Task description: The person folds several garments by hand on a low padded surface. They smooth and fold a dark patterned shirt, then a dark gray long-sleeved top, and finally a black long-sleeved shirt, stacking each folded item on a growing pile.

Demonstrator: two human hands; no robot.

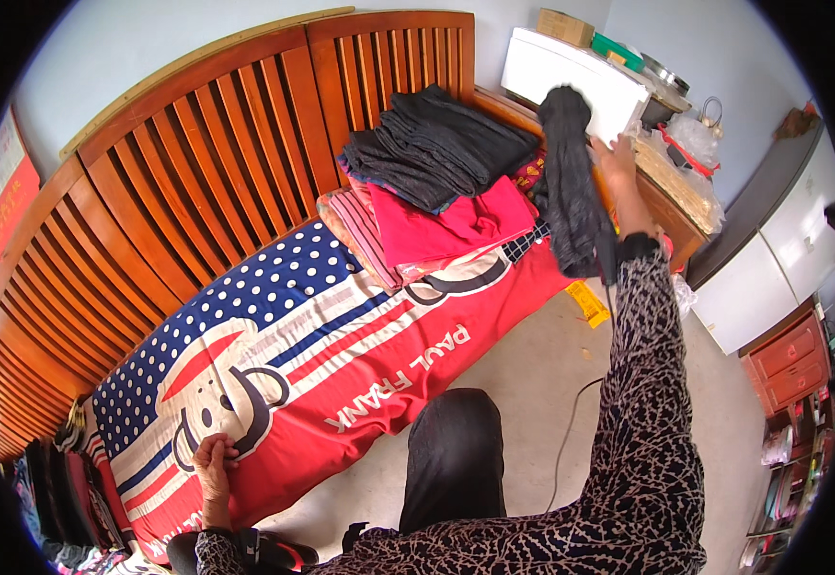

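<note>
My left hand [214, 460] rests at the near edge of a red, white and blue printed cover [360, 374], its fingers bent against the cloth; whether they pinch it is unclear. Far to the right, my right hand [615, 162] reaches to the edge of a wooden table, beside a long dark garment [572, 194]. The fingers are beside the garment's upper part, and whether they grip it cannot be told. Left of it, folded dark clothes [439, 147] are stacked on a folded bright pink cloth [446, 223] and a striped cloth [363, 230].
A slatted wooden backrest [194, 158] runs behind the cover. At upper right are a white box-like object [568, 72], a cardboard box [564, 27] and plastic bags [694, 140]. A yellow packet [587, 303] and a cable [568, 431] lie on the floor. More clothes [65, 496] are piled at lower left.
</note>
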